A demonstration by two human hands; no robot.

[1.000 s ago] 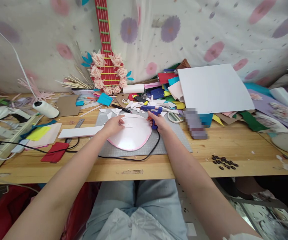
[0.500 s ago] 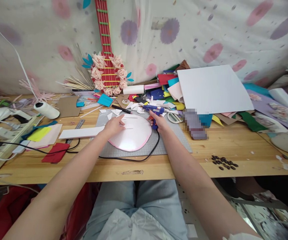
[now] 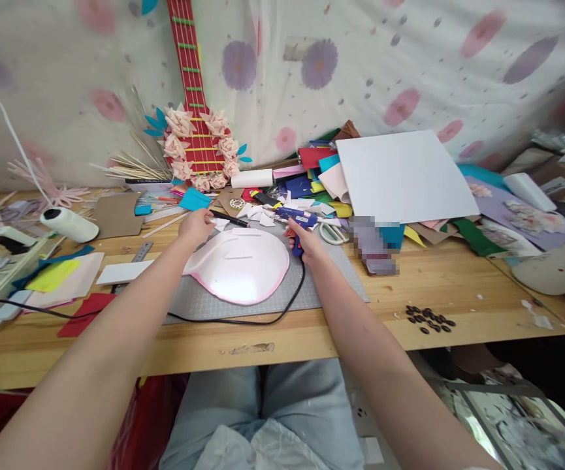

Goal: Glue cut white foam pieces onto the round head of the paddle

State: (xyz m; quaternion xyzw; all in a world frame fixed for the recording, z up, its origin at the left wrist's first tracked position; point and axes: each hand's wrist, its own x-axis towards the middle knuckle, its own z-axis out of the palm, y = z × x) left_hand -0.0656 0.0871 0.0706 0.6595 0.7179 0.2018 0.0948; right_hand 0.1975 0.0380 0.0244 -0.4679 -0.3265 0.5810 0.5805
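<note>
My right hand grips a blue glue gun, whose nozzle points left and whose black cord loops along the front of the mat. My left hand is closed, fingertips together at a small white cut piece beside a black pen. Between my hands lies a flat white guitar-shaped body with a pink edge and two thin raised strips. Its long white neck runs left, partly behind my left forearm. Beneath it is a grey cutting mat.
A red toy guitar with paper roses leans on the back wall. Felt scraps and a white sheet lie to the right. Scissors, black beads, a thread cone and a power strip are on the table.
My left hand has moved off the white body, leftward and back to the small white pieces. My right hand still holds the glue gun. The view has shifted slightly.
</note>
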